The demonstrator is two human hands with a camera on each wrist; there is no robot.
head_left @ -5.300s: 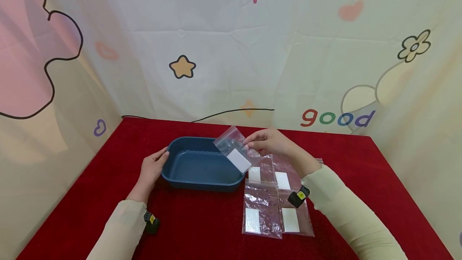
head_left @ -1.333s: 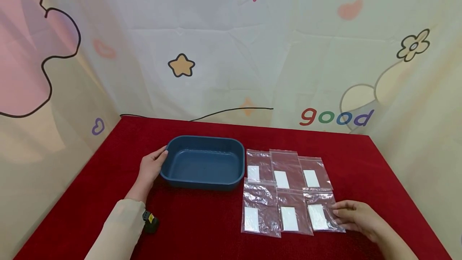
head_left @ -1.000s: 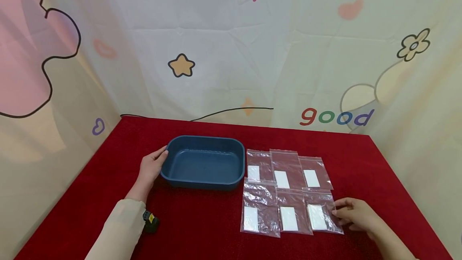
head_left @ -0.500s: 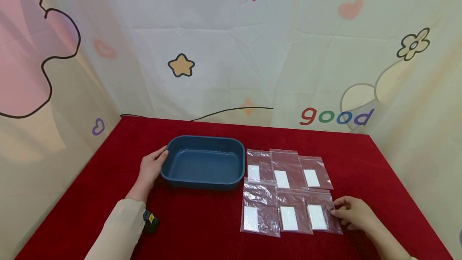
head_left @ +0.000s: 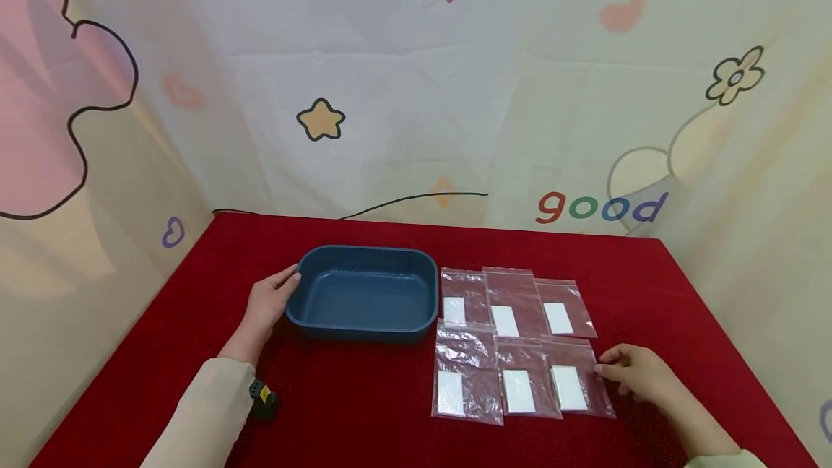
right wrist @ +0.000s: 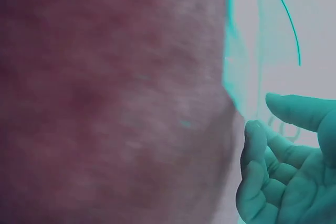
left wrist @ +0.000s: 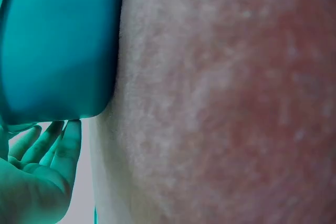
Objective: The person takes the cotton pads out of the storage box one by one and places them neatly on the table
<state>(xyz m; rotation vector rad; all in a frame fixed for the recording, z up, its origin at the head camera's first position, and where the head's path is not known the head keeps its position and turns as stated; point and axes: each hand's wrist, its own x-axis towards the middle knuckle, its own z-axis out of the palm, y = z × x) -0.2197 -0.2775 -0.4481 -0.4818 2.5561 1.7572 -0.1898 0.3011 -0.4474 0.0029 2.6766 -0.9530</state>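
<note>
A dark blue rectangular basin [head_left: 364, 302] stands on the red cloth at centre left. My left hand [head_left: 268, 302] rests against its left end, with straight fingertips touching the outer wall and the thumb by the rim; the left wrist view shows the fingers [left wrist: 65, 153] against that wall. Beside the basin lie several clear zip bags, each with a white rectangular piece, in two rows. At the right edge of the front right bag [head_left: 578, 381] is my right hand [head_left: 643, 375], thumb and index finger apart; whether a fingertip touches the bag is unclear.
The back row holds a left bag [head_left: 464, 284], a middle bag [head_left: 513, 287] and a right bag [head_left: 572, 291]. In front lie another left bag [head_left: 468, 352] and middle bag [head_left: 529, 360]. A printed curtain [head_left: 403, 78] hangs behind the red table [head_left: 351, 410].
Earlier my right hand held up a bag near the basin; now the front right bag lies flat at the row's end. The fingers have loosened from its edge. My left hand stays at the basin.
</note>
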